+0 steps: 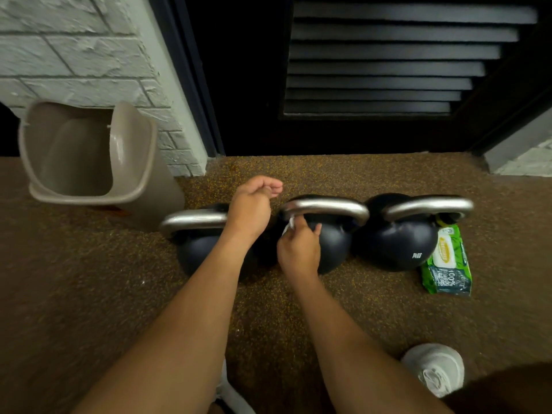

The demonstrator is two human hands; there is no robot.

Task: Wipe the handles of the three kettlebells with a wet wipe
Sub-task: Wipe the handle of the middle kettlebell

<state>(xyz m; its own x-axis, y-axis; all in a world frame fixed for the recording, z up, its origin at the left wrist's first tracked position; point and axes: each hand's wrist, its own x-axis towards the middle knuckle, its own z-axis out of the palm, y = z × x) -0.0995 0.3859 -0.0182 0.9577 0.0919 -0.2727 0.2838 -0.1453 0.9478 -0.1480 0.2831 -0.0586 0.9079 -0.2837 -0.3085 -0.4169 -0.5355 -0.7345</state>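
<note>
Three black kettlebells with steel handles stand in a row on the floor: the left kettlebell (197, 249), the middle kettlebell (334, 243) and the right kettlebell (397, 243). My right hand (298, 249) pinches a white wet wipe (289, 227) against the left end of the middle handle (325, 206). My left hand (254, 204) hovers above the gap between the left and middle kettlebells, fingers loosely curled, holding nothing. It covers the right end of the left handle (194, 221).
A green pack of wet wipes (446, 264) lies right of the right kettlebell. A beige bin (89, 156) with its flap open stands at the left against a white brick wall. A dark louvred door is behind. My white shoe (433, 369) is at bottom right.
</note>
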